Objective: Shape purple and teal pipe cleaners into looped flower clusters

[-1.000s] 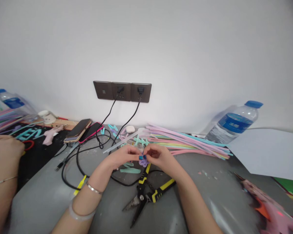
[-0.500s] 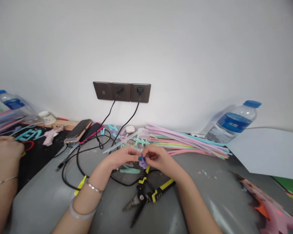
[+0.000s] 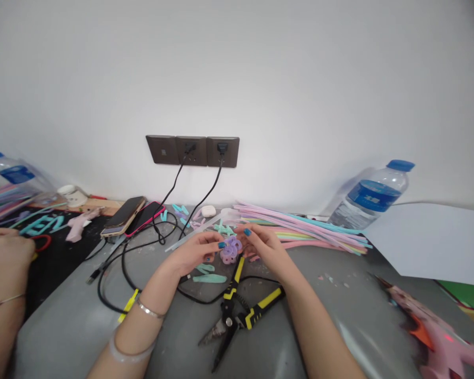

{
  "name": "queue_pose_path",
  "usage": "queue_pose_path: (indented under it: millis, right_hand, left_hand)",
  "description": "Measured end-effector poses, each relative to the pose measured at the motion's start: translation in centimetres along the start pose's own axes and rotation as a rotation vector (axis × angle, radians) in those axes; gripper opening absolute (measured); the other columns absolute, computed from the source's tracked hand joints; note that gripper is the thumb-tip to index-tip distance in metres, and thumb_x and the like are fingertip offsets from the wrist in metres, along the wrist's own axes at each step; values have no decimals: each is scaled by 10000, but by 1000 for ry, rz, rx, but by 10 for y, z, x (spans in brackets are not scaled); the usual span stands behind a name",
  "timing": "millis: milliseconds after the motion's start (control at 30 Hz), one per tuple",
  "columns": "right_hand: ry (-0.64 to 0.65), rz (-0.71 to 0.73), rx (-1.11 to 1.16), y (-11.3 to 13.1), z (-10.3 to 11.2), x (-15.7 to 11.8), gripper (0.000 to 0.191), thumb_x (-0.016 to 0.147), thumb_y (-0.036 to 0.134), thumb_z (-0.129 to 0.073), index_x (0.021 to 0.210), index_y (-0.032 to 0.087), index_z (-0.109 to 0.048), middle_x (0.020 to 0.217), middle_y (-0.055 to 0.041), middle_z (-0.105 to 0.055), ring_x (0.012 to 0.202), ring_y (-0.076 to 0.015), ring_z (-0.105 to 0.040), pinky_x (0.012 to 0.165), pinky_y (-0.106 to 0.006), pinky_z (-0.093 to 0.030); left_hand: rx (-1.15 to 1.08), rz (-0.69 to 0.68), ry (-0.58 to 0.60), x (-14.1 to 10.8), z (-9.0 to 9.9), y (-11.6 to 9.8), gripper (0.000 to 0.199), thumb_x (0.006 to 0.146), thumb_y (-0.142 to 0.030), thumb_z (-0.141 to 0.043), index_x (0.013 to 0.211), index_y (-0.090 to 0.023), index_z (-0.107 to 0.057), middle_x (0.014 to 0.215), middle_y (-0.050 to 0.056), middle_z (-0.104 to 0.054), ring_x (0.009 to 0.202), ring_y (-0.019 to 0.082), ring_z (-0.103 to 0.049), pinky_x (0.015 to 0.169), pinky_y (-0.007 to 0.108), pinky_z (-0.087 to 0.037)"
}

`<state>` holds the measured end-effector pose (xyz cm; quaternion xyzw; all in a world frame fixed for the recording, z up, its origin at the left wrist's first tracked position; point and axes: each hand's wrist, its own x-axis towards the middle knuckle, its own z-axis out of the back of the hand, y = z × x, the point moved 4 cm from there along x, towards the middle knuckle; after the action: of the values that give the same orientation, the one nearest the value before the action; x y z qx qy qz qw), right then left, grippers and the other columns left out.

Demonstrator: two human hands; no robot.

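Note:
A small flower [image 3: 231, 249] of curled purple and pinkish pipe cleaner hangs just above the table's middle. The thumb and fingers of my left hand [image 3: 193, 255] pinch it from its left side. At its right edge is my right hand [image 3: 263, 250], fingers apart and bent; whether a fingertip touches the flower I cannot tell. Below both hands lie pliers-like cutters [image 3: 229, 319] with black and yellow handles, jaws spread toward me. Mint-green pipe-cleaner pieces [image 3: 209, 278] rest beside my left hand.
A bundle of pastel pipe cleaners [image 3: 300, 226] lies behind my right hand. Around are a water bottle [image 3: 373, 197], white paper [image 3: 430, 242], a pink glue gun [image 3: 438, 326], black cables [image 3: 124, 263] and phones [image 3: 124, 216]. At far left is another person's hand [image 3: 10, 252].
My right fingers have loosened and spread away from the flower, which now shows more fully and sits slightly higher. My left hand keeps its pinch. The view has shifted slightly.

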<state>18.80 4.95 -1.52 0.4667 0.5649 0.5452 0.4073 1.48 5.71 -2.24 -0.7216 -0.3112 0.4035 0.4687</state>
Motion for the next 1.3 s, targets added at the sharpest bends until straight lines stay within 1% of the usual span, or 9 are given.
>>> queue_pose_path:
  millis: [100,267,433,600,767,867,967,1100,1300]
  right_hand:
    - [33,6,17,2,-3,0,247,729,441,-750,805,216,-682,658,1,-638,526,-140,-584,485,-254,-463]
    - [68,-18,46,2,-9,0,262,709,434,-769,720,193,-665,602,8,-635,534,-149,-612,520,-268,-490]
    - [106,-54,34,2,-8,-2,283,703,445,-773,733,177,-687,631,-5,-665,563,-148,-634,558,-270,-510]
    - [71,-66,49,0,-6,-2,302,705,457,-770,742,174,-672,622,2,-649,551,-134,-616,542,-248,-501]
    - [-10,-59,131,-2,-5,0,325,750,488,-717,882,192,-691,718,-12,-666,578,-129,-607,560,-254,-516]
    - [7,-43,147,-1,-7,1,338,725,449,-752,950,210,-673,820,-22,-690,635,-132,-621,579,-247,-522]
    - [-4,-48,131,-1,-9,1,328,698,401,-781,926,208,-646,764,-15,-680,649,-140,-623,565,-235,-511]
    - [-67,-85,104,-4,-5,1,275,727,371,-752,898,197,-625,680,1,-645,583,-126,-596,504,-216,-473]
    - [8,-69,113,-7,-2,3,291,689,384,-780,849,187,-638,762,-11,-670,607,-130,-624,566,-247,-507]
  left_hand:
    - [-12,-2,1,0,-1,0,354,605,-405,-831,751,-148,-636,707,-27,-499,618,78,-415,547,205,-298]
    - [9,-83,-5,1,-1,-1,375,623,-440,-820,756,-146,-629,705,-21,-519,639,92,-432,591,220,-310]
    - [76,-145,-18,2,-1,-2,369,646,-442,-806,778,-142,-638,738,-10,-547,664,106,-436,616,230,-310]
    - [16,-80,24,1,-2,0,333,648,-406,-809,746,-142,-631,699,-19,-530,643,98,-429,598,223,-304]
    - [-75,-92,-43,3,3,2,306,636,-361,-827,754,-155,-634,706,-26,-530,630,86,-445,593,216,-334]
    - [-134,-138,-83,6,1,4,292,658,-360,-819,771,-166,-634,711,-27,-534,630,83,-460,584,208,-346]
    - [-169,-157,-128,8,-4,6,303,658,-369,-821,784,-168,-633,704,-30,-538,614,74,-461,569,198,-346]
    - [-215,-149,-143,8,-13,8,358,616,-397,-843,776,-167,-621,711,-31,-547,638,82,-487,595,204,-383]
    - [-126,-137,-101,5,-11,4,353,637,-405,-826,794,-165,-620,744,-18,-556,701,108,-516,599,214,-375]
